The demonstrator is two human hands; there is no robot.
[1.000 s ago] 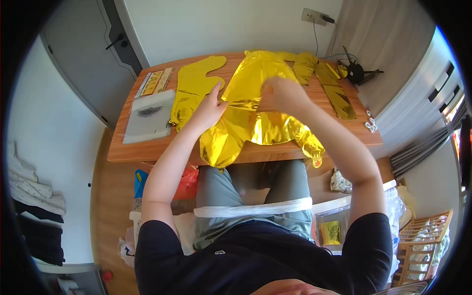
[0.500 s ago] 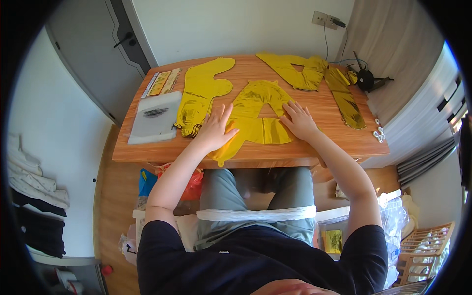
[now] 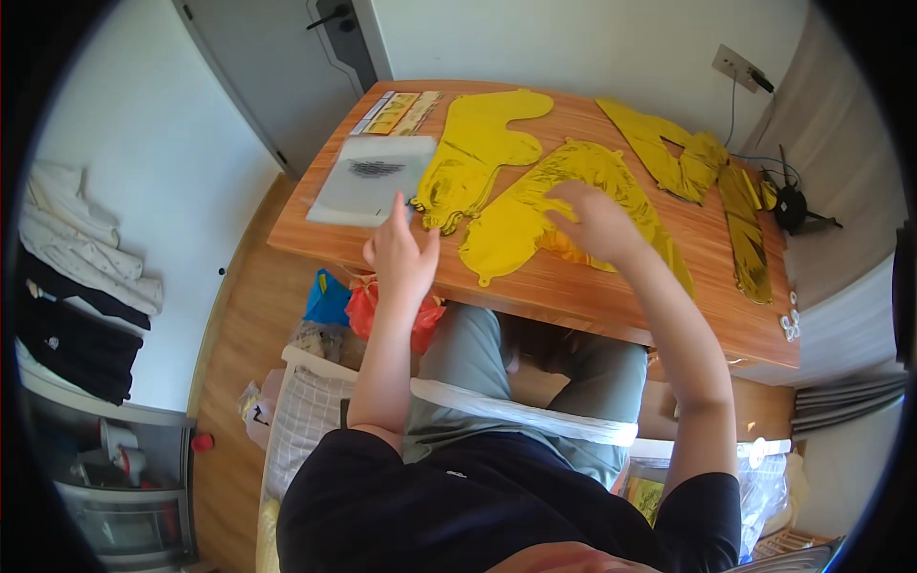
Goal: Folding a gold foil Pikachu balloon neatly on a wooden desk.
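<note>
A flat gold foil letter balloon (image 3: 511, 234), shaped like an A, lies in front of me on the wooden table. Over its middle hovers my right hand (image 3: 602, 224), thumb and fingers apart, holding nothing and covering part of the foil. My left hand (image 3: 401, 256) is raised near the table's front edge, fingers spread and bare. It is closest to a stack of gold foil balloons (image 3: 478, 143) and a translucent plastic bag (image 3: 353, 196) with dark print. Whether its fingertips touch the bag I cannot tell.
Another gold foil balloon (image 3: 659, 153) and a narrow folded one (image 3: 745, 239) lie right, near a black stand (image 3: 791, 205) with cables. Printed cards (image 3: 396, 113) lie at the far left. Small white rolls (image 3: 789, 325) sit by the right edge. A red bag (image 3: 368, 310) is below the table.
Both hands have come up off the A-shaped balloon, the left one moving left toward the plastic bag. The balloon now lies at a different angle. The view has turned left.
</note>
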